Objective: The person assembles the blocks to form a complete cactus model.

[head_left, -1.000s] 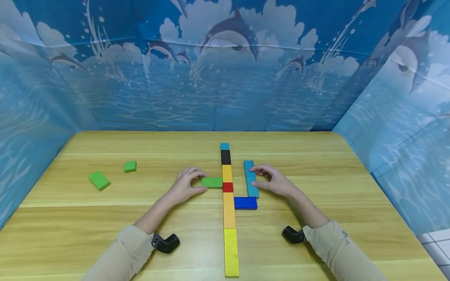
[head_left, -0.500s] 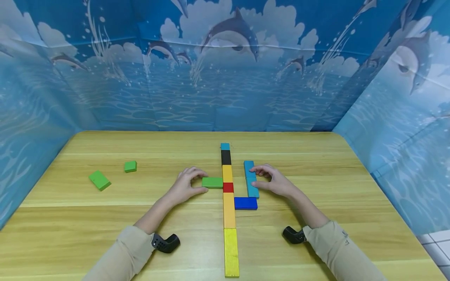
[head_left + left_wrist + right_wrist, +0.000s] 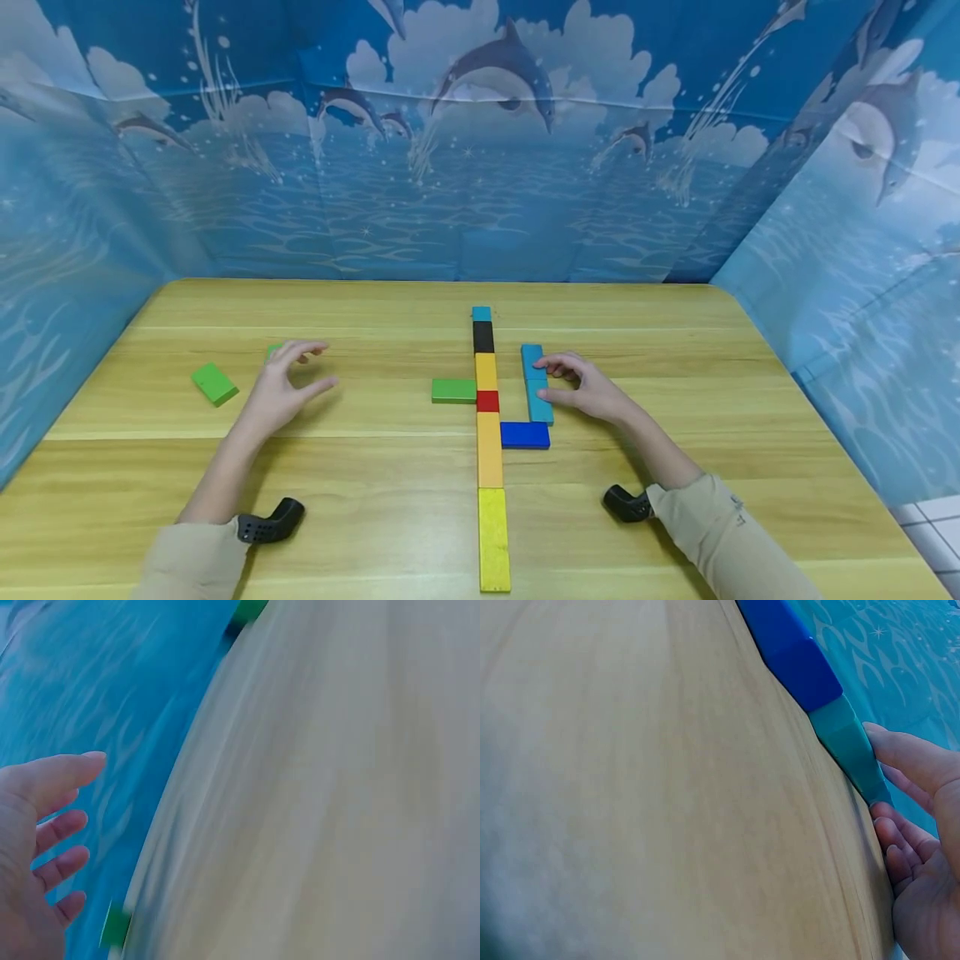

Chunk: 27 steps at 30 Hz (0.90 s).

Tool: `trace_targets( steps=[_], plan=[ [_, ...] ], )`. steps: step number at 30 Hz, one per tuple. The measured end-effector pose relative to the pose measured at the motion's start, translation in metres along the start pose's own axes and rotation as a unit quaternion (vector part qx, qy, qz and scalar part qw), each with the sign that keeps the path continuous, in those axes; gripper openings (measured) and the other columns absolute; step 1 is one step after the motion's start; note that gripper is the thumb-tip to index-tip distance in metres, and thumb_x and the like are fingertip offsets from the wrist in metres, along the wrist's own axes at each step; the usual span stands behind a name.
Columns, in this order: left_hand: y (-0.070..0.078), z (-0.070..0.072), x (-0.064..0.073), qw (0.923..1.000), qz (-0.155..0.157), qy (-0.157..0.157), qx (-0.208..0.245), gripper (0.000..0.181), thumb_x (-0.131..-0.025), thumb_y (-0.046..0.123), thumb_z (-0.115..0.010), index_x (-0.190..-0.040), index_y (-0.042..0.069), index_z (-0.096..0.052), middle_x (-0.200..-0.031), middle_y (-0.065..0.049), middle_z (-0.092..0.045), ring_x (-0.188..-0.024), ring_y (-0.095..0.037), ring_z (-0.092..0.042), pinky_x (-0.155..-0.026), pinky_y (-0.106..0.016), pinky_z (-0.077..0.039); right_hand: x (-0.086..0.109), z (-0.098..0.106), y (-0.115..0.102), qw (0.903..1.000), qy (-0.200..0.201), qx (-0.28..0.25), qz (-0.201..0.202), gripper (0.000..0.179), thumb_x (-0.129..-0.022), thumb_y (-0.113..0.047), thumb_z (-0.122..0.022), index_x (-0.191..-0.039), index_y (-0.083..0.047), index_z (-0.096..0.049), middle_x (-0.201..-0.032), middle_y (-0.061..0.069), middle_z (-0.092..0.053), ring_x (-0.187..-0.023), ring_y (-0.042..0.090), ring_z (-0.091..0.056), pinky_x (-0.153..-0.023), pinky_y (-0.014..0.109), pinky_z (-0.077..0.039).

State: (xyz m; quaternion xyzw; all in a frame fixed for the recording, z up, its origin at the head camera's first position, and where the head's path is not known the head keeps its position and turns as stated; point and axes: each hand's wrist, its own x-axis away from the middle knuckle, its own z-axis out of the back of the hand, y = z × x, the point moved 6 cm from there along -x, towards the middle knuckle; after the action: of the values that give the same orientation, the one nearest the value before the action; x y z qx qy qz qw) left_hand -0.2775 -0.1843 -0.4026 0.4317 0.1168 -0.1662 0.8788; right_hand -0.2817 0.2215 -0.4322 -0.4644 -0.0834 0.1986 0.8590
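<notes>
In the head view my left hand (image 3: 281, 387) hovers with fingers spread and nothing in them, partly covering a small green block (image 3: 273, 351). A larger green block (image 3: 214, 383) lies to its left. At mid-table a long green block (image 3: 453, 391) touches a column of blocks beside a red block (image 3: 487, 402). My right hand (image 3: 588, 387) rests its thumb and fingertips against two light blue blocks, one upper (image 3: 532, 360) and one lower (image 3: 538, 404), set end to end. Below them a dark blue block (image 3: 525, 434) juts from the column. The right wrist view shows the thumb at a light blue block (image 3: 847, 742).
The column also holds a black block (image 3: 483, 337), an orange block (image 3: 489, 450) and, nearest me, a yellow block (image 3: 493, 540). Everything lies on a wooden table (image 3: 390, 533). A blue dolphin-print curtain (image 3: 465, 200) stands behind the table and at its sides.
My left hand has let go of the long green block and moved left toward the small green blocks. That long block stays against the column. My right hand has not moved.
</notes>
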Motion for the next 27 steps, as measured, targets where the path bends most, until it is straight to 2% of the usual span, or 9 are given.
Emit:
trace_targets(
  steps=[4,7,12,18,27],
  plan=[
    [-0.021,0.033,0.014,0.9983,0.041,0.027,-0.031,0.053,-0.079,0.016,-0.072,-0.125,0.000,-0.050,-0.119,-0.020,-0.047,-0.104,-0.036,-0.040,-0.085,-0.054,-0.030,0.001,0.000,0.000,1.0000,0.001,0.000,0.000,0.042,-0.082,-0.020,-0.068,-0.121,-0.009,-0.055,-0.110,0.009,-0.051,-0.097,0.024,-0.042,-0.081,0.035,-0.037],
    [-0.036,0.054,0.023,0.9948,0.070,0.036,-0.064,0.060,-0.081,0.022,-0.070,-0.130,0.000,-0.044,-0.126,-0.024,-0.042,-0.108,-0.042,-0.036,-0.088,-0.061,-0.022,0.001,0.000,-0.001,1.0000,0.002,0.001,0.000,0.042,-0.082,-0.021,-0.069,-0.121,-0.009,-0.055,-0.110,0.008,-0.051,-0.096,0.024,-0.042,-0.081,0.035,-0.037],
    [-0.059,0.080,0.035,0.9869,0.114,0.039,-0.108,0.076,-0.080,0.030,-0.070,-0.139,0.002,-0.031,-0.134,-0.030,-0.030,-0.116,-0.053,-0.022,-0.091,-0.068,-0.006,0.000,0.000,-0.001,1.0000,0.003,-0.001,0.000,0.042,-0.082,-0.021,-0.069,-0.120,-0.009,-0.055,-0.110,0.008,-0.052,-0.096,0.024,-0.043,-0.081,0.034,-0.037],
    [-0.077,0.093,0.046,0.9812,0.147,0.027,-0.122,0.090,-0.078,0.035,-0.071,-0.145,0.007,-0.019,-0.142,-0.030,-0.018,-0.123,-0.055,-0.011,-0.092,-0.069,-0.001,0.000,0.000,-0.002,1.0000,0.002,-0.002,-0.003,0.042,-0.082,-0.021,-0.069,-0.120,-0.009,-0.055,-0.109,0.008,-0.051,-0.096,0.024,-0.042,-0.081,0.035,-0.037],
    [-0.089,0.097,0.055,0.9766,0.173,0.006,-0.128,0.096,-0.077,0.039,-0.071,-0.146,0.006,-0.013,-0.141,-0.033,-0.013,-0.123,-0.056,-0.008,-0.090,-0.070,-0.004,0.000,0.000,0.000,1.0000,0.005,0.000,0.003,0.043,-0.082,-0.020,-0.069,-0.120,-0.008,-0.055,-0.109,0.008,-0.052,-0.096,0.024,-0.043,-0.080,0.032,-0.038]
  ],
)
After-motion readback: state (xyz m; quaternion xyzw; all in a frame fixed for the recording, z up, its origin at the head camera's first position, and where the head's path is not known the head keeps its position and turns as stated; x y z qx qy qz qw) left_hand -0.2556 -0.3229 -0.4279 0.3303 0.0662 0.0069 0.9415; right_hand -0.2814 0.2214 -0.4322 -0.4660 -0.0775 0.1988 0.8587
